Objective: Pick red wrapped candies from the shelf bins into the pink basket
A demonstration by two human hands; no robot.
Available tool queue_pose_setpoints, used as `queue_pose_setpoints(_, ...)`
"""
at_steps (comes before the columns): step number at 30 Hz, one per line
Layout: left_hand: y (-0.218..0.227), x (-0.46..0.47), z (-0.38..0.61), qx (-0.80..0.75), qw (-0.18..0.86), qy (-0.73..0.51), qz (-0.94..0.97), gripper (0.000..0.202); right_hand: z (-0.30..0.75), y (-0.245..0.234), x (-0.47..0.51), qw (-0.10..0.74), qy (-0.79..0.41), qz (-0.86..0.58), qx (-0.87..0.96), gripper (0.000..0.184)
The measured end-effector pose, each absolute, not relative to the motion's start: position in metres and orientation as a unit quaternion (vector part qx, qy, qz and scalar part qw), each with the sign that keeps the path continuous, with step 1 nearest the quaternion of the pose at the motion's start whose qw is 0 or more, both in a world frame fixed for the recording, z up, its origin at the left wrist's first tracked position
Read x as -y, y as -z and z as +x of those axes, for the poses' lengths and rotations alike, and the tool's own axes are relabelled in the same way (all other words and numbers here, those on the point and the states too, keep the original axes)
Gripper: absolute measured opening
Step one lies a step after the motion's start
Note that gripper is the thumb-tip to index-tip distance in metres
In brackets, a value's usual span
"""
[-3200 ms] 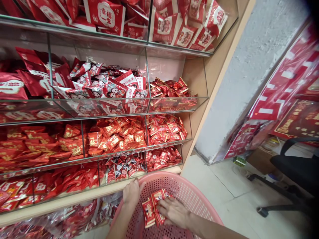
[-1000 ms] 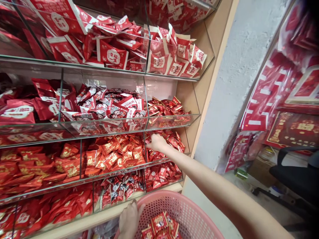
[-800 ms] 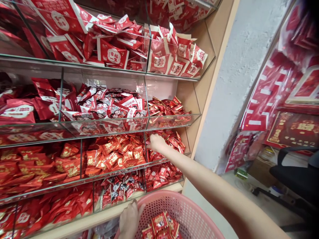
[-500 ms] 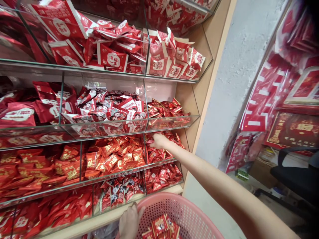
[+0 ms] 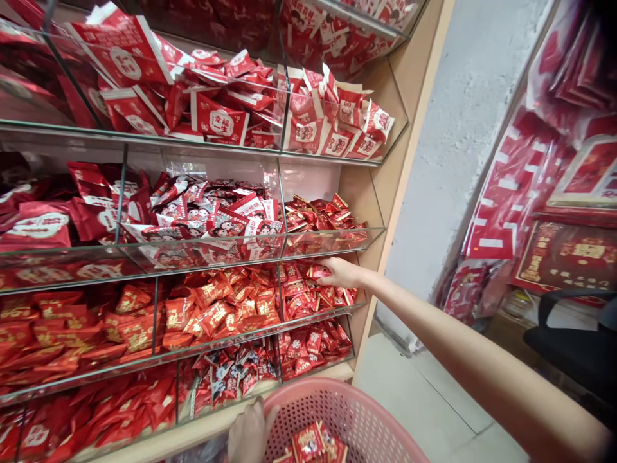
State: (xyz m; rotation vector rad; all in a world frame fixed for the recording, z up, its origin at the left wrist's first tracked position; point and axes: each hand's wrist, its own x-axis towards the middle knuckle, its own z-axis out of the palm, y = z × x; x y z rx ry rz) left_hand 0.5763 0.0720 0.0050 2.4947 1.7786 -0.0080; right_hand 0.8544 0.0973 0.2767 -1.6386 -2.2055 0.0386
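Observation:
My right hand (image 5: pixel 340 273) reaches into a glass-fronted compartment at the right end of the shelves. Its fingers are closed on a small red candy packet (image 5: pixel 316 271) with a gold edge, above many similar red packets (image 5: pixel 301 302). At the bottom, my left hand (image 5: pixel 249 432) grips the rim of a pink perforated plastic basket (image 5: pixel 354 392); part of that hand is cut off by the frame. Inside the basket lie several red and gold packets (image 5: pixel 309 441).
Glass dividers and fronts split the wooden shelf unit (image 5: pixel 414 122) into compartments full of red packets, with orange-red ones (image 5: pixel 216 302) to the left. A grey wall (image 5: pixel 429 206) stands right of it. Farther right are hanging red goods (image 5: pixel 501 199) and a black chair (image 5: pixel 569 328).
My right hand has moved right, toward the outer side of the same compartment, and now shows a packet in its fingers. My left hand stays at the basket rim.

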Motion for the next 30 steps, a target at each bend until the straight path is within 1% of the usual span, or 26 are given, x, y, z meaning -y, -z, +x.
queue_pose_setpoints(5, -0.007, -0.071, 0.577, -0.583, 0.051, -0.005, 0.811, 0.052, 0.869, -0.275, -0.084, 0.226, 0.055, -0.583, 0.779, 0.052)
queue_pose_setpoints(12, -0.001, -0.073, 0.577, -0.58, 0.04, -0.019, 0.814, 0.049, 0.881, -0.246, -0.073, 0.217, 0.097, -0.705, 0.669, 0.045)
queue_pose_setpoints(18, 0.001, -0.073, 0.576, -0.588, 0.04, -0.022, 0.807, 0.051, 0.868, -0.219, -0.074, 0.186, 0.11, -0.718, 0.661, 0.047)
queue_pose_setpoints(23, -0.011, -0.07, 0.578, -0.586, 0.048, 0.003, 0.809, 0.05, 0.855, -0.219, -0.075, 0.149, 0.12, -0.732, 0.654, 0.05)
queue_pose_setpoints(28, -0.019, -0.066, 0.58, -0.588, 0.046, 0.009, 0.808, 0.051, 0.859, -0.22, -0.075, 0.107, 0.118, -0.731, 0.663, 0.062)
queue_pose_setpoints(30, -0.017, -0.066, 0.58, -0.589, 0.041, 0.008, 0.807, 0.052, 0.862, -0.218, -0.076, 0.111, 0.121, -0.732, 0.661, 0.061)
